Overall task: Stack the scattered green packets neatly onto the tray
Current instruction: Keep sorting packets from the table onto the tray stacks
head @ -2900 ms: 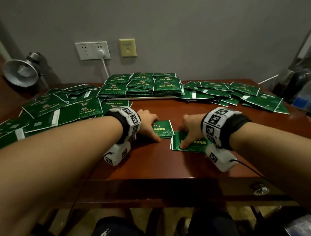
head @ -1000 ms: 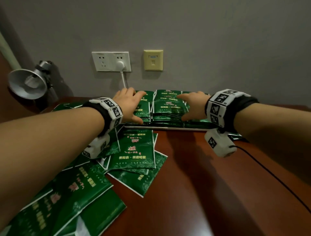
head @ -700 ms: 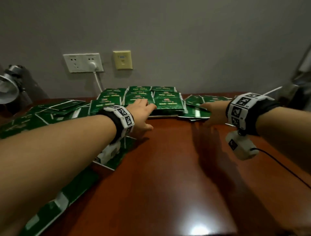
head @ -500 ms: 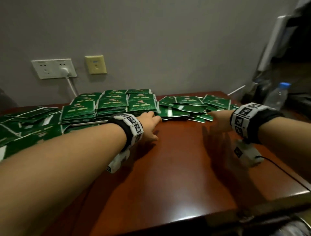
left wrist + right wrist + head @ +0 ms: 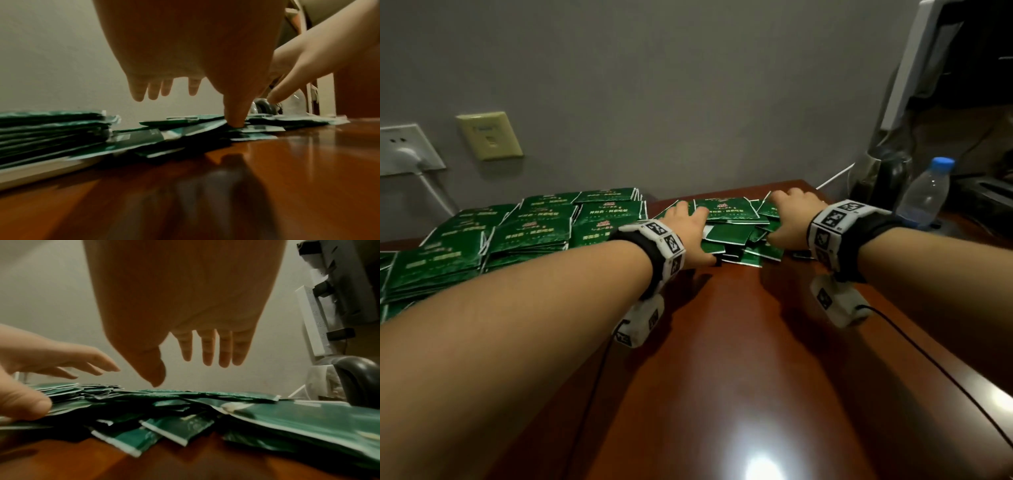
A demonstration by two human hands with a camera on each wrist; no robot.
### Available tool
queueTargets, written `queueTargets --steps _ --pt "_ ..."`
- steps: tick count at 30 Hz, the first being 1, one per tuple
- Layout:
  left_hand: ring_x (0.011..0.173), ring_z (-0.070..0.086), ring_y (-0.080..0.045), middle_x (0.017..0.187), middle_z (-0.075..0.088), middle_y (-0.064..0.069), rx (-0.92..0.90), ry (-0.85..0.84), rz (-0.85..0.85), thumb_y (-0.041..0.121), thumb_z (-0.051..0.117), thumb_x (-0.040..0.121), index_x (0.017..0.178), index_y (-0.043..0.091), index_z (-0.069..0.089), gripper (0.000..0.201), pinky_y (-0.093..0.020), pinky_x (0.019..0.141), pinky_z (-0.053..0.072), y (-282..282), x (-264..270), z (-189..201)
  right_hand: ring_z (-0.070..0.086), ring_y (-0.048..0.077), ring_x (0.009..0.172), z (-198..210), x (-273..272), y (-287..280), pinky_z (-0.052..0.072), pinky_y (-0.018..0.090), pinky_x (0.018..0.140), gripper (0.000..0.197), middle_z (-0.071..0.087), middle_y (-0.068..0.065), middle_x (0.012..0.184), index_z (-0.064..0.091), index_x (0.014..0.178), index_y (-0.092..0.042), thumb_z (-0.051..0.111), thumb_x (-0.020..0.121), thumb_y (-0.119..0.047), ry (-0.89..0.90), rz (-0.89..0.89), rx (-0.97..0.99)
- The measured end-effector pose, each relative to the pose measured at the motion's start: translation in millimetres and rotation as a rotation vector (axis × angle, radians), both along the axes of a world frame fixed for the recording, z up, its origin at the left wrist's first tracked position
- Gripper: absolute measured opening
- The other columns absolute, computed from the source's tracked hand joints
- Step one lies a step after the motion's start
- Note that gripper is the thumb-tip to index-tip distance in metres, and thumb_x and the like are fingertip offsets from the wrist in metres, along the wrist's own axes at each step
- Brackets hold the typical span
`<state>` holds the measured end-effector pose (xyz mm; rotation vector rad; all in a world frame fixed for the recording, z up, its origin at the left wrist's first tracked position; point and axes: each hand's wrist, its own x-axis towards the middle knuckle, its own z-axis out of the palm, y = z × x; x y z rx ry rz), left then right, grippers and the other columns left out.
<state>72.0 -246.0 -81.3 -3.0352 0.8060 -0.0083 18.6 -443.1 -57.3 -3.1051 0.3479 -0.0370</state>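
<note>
We see the loose green packets (image 5: 729,236) scattered on the bench (image 5: 756,377) between our hands: left hand (image 5: 690,236) thumb pressing them, right hand (image 5: 789,219) hovering above (both with fingers spread, holding nothing).

Stacked packets (image 5: 530,233) on the tray (image 5: 41,172) at left, loose packets (image 5: 732,233) beside them, bottle (image 5: 924,195) far right.

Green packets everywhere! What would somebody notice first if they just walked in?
Probably the scattered green packets at the far end of the table, with the left hand and right hand spread over them. Left of them lie neater stacks; a water bottle stands far right.
</note>
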Motion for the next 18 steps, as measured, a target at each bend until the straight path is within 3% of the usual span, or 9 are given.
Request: queueTargets --steps 4,8,10,12,15,18 --pt "0.129 0.042 -0.033 0.144 0.037 -0.014 -0.088 0.066 0.078 0.058 0.061 0.08 0.144 0.017 0.03 0.083 -0.05 0.104 0.04 -14.8 44.4 1.1 0.053 0.031 0.119 0.1 45.0 13.4 0.048 0.04 0.096 0.08 0.048 0.012 0.139 0.027 0.149 -0.022 0.065 0.081 -0.041 0.033 0.114 0.083" --pt "0.114 0.056 -0.032 0.131 0.053 -0.013 0.005 0.139 0.052 0.051 0.066 0.079 0.143 0.012 0.032 0.082 -0.045 0.095 0.048 -22.6 63.3 -13.6 0.052 0.03 0.124 -20.6 77.2 23.9 0.046 0.037 0.099 0.087 0.046 0.01 0.145 0.017 0.153 -0.022 0.063 0.084 -0.045 0.131 0.184 0.035" --pt "0.108 0.059 -0.031 0.126 0.058 -0.012 0.034 0.139 0.042 0.048 0.064 0.083 0.14 0.01 0.037 0.074 -0.043 0.091 0.051 -22.4 67.6 -21.3 0.057 0.028 0.117 -26.0 84.1 24.1 0.048 0.033 0.092 0.076 0.054 0.007 0.137 0.026 0.151 -0.021 0.058 0.089 -0.049 0.179 0.219 -0.058" --pt "0.104 0.061 -0.029 0.12 0.061 -0.009 0.024 0.113 0.04 0.05 0.067 0.08 0.135 0.013 0.043 0.07 -0.042 0.089 0.052 -19.5 69.7 -22.1 0.06 0.028 0.111 -23.2 85.9 23.9 0.05 0.033 0.087 0.061 0.06 0.005 0.129 0.044 0.142 -0.021 0.055 0.09 -0.052 0.162 0.239 -0.131" --pt "0.088 0.059 -0.027 0.101 0.061 -0.006 0.017 0.066 0.032 0.045 0.072 0.079 0.111 0.012 0.048 0.052 -0.036 0.074 0.05 -19.3 66.5 -14.8 0.064 0.029 0.098 -14.1 84.0 28.3 0.052 0.033 0.081 0.03 0.067 0.008 0.112 0.063 0.119 -0.019 0.053 0.095 -0.033 0.149 0.241 -0.191" --pt "0.081 0.053 -0.027 0.097 0.058 -0.009 0.015 0.011 0.024 0.028 0.071 0.083 0.096 0.013 0.041 0.036 -0.034 0.065 0.041 -24.0 53.7 -8.8 0.064 0.032 0.093 -10.5 72.7 35.8 0.051 0.034 0.076 0.026 0.067 0.013 0.106 0.065 0.115 -0.012 0.052 0.093 -0.011 0.151 0.262 -0.203"
